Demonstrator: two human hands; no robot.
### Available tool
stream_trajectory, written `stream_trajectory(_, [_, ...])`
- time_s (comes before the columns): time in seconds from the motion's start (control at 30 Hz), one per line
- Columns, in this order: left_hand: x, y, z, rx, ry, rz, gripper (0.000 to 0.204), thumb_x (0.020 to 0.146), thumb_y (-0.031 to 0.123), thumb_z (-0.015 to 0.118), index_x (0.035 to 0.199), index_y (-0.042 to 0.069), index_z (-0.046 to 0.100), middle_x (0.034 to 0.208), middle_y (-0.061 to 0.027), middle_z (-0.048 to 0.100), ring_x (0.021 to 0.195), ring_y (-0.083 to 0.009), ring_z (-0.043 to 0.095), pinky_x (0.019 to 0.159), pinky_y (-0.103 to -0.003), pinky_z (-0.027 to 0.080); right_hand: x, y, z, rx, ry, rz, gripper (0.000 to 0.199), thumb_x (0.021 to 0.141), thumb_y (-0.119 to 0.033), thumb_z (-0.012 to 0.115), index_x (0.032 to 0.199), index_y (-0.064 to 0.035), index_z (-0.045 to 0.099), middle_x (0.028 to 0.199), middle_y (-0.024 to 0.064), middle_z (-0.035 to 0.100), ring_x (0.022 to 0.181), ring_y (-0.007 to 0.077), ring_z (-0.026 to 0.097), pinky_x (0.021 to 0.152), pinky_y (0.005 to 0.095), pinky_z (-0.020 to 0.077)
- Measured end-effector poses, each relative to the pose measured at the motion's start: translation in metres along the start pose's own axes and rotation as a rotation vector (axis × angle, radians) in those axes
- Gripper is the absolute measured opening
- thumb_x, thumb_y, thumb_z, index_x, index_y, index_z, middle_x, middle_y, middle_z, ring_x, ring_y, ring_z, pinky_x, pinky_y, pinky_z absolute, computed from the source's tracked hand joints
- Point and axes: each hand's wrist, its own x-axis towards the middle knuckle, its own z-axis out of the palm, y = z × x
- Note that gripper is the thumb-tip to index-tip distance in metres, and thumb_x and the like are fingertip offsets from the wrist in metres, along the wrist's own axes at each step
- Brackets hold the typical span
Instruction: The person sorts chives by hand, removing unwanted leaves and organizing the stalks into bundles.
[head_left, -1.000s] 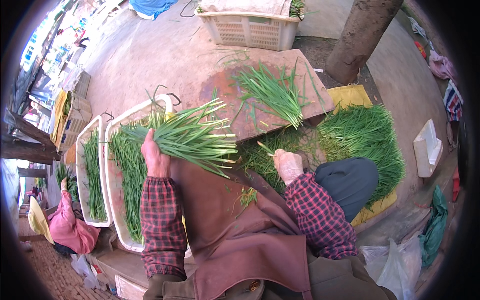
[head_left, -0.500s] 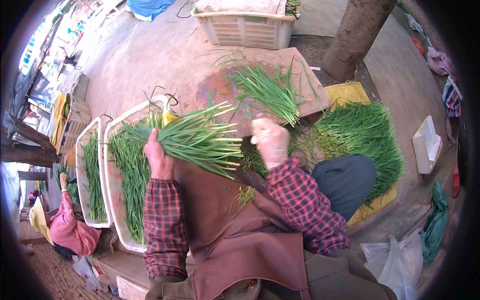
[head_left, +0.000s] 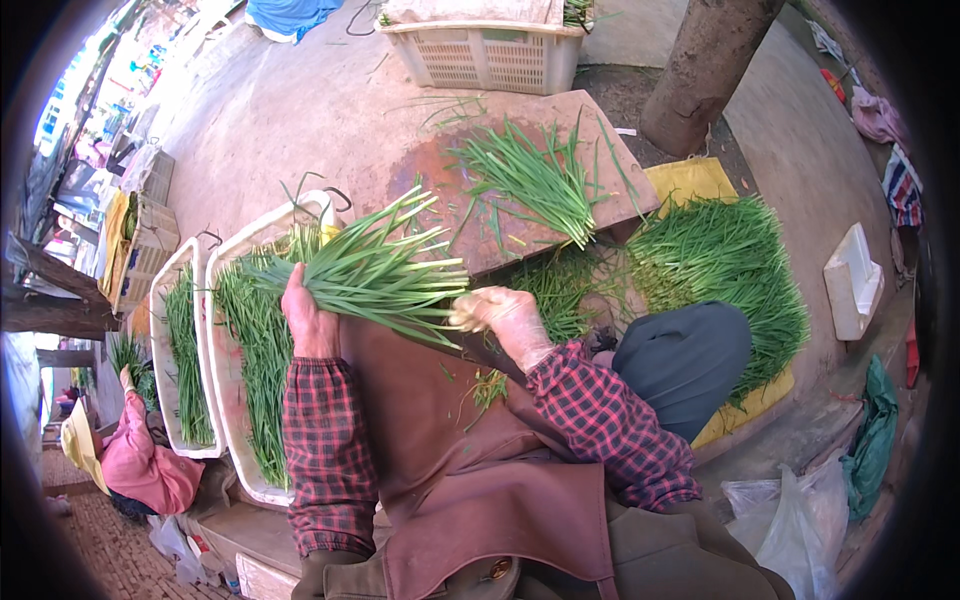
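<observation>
A fanned bunch of green chives is gripped near its leafy end by my bare left hand, above my brown apron. Its pale cut ends point right. At the lower stem ends, my right hand, in a thin pale glove, has its fingers pinched together on the chives; how many stalks they hold is hidden. Beyond, another loose bunch of chives lies on a low board. Scraps of chive rest on the apron in my lap.
On the left stand two white trays filled with chives. A large chive pile covers a yellow sack by my right knee. Farther off are a slatted crate, a tree trunk and a person in pink.
My right hand has moved left and down, from apart from the bunch to its stem ends. My left hand keeps its hold, and the bunch has spread, some stems angling farther upward.
</observation>
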Motion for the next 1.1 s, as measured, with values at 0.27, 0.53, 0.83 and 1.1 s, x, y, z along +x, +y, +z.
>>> stream_trajectory(0.27, [-0.005, 0.014, -0.004, -0.01, -0.017, 0.009, 0.035, 0.104, 0.018, 0.051, 0.128, -0.006, 0.05, 0.122, -0.0208, 0.064, 0.106, -0.0331, 0.066, 0.096, -0.046, 0.055, -0.017, -0.01, -0.025, -0.47, 0.235, -0.59, 0.021, 0.093, -0.01, 0.068, 0.112, -0.0034, 0.071, 0.101, 0.0086, 0.073, 0.089, 0.0193, 0.07, 0.078, 0.0295, 0.0563])
stream_trajectory(0.53, [-0.004, 0.003, -0.001, -0.009, -0.035, -0.061, 0.036, 0.104, 0.018, 0.049, 0.131, -0.006, 0.048, 0.123, -0.0216, 0.063, 0.107, -0.034, 0.065, 0.097, -0.048, 0.054, -0.002, -0.029, 0.003, -1.059, 0.114, -0.946, 0.027, 0.084, -0.02, 0.076, 0.108, -0.0078, 0.072, 0.099, 0.0095, 0.069, 0.087, 0.0285, 0.065, 0.075, 0.0394, 0.052])
stream_trajectory(0.83, [0.005, -0.003, -0.013, -0.072, -0.049, -0.155, 0.038, 0.105, 0.018, 0.046, 0.133, -0.007, 0.048, 0.129, -0.0247, 0.061, 0.111, -0.0362, 0.065, 0.098, -0.05, 0.054, -0.005, -0.026, 0.011, -0.352, 0.012, -0.575, 0.018, 0.084, -0.008, 0.075, 0.101, -0.0018, 0.069, 0.09, 0.0113, 0.067, 0.084, 0.0268, 0.066, 0.076, 0.036, 0.0536])
stream_trajectory(1.1, [-0.008, 0.002, -0.004, -0.073, -0.105, -0.2, 0.037, 0.105, 0.019, 0.046, 0.132, -0.007, 0.049, 0.128, -0.024, 0.061, 0.11, -0.0356, 0.065, 0.099, -0.05, 0.054, -0.005, -0.028, 0.004, -0.913, 0.139, -0.951, 0.01, 0.087, -0.015, 0.07, 0.093, -0.0077, 0.067, 0.086, 0.0074, 0.065, 0.081, 0.0307, 0.064, 0.073, 0.0427, 0.0513])
